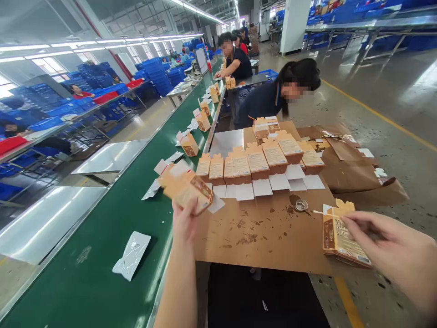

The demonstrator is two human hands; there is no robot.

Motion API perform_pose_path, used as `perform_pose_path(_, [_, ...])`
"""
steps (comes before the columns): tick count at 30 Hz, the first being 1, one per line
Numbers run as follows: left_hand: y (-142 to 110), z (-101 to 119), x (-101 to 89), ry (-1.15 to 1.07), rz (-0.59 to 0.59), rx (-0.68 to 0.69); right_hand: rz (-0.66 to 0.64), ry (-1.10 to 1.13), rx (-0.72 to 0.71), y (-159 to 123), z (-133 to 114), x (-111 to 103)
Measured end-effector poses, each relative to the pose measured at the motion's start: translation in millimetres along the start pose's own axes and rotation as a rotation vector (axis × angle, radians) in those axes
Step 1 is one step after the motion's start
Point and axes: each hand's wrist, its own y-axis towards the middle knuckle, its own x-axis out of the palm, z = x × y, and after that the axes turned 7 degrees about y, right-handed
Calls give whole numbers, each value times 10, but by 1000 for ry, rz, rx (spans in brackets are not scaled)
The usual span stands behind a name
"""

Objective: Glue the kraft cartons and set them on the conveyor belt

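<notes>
Brown-stained cardboard beside a green conveyor, factory hall around.

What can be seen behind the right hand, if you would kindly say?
Behind the right hand are part of a tan-and-brown carton and the floor. The carton's upper right part is covered, so whatever is there cannot be seen.

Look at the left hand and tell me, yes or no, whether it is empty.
No, the left hand grips a box with its flaps standing out.
</notes>
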Motion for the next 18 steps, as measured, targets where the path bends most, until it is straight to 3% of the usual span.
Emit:
perform_pose_path(4, [-523, -199, -181, 12, -180, -178, -310, 29, -144, 365, -61, 237])
perform_pose_path(10, [-683, -288, 86, 149, -243, -213, -528, -193, -149, 546, 39, 599])
perform_pose_path(14, [-728, -278, 259, 221, -174, -127, -577, -232, -159, 593, 68, 682])
perform_pose_path(18, [-745, -325, 268, 197, -149, -109, -534, -189, -186, 513, -7, 560])
